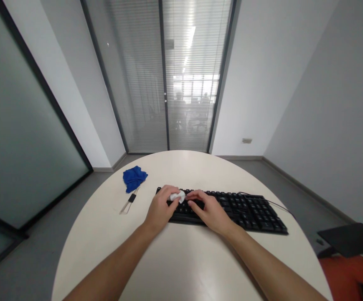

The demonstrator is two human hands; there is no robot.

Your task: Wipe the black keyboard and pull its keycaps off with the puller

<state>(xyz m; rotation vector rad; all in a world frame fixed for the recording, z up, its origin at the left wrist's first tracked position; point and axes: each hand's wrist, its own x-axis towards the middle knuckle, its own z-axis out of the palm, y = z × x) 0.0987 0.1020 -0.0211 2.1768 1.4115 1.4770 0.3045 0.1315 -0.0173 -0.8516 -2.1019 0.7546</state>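
Observation:
A black keyboard (256, 213) lies on the round cream table (181, 259). Above its left part, my left hand (162, 207) pinches a small crumpled white wipe (178, 196) between thumb and fingers. My right hand (208, 210) is just to the right of the wipe, over the keys, its fingers bent and the thumb a little apart from them. Its fingertips come close to the wipe's right end; whether they touch it is unclear. Nothing shows between the right thumb and fingers.
A crumpled blue cloth (134, 178) lies at the table's back left, beside a thin tool with a black clip (132, 198). The keyboard's cable (280, 205) runs off the right edge. An orange chair (344, 278) with a black flat object (352, 238) stands at the lower right.

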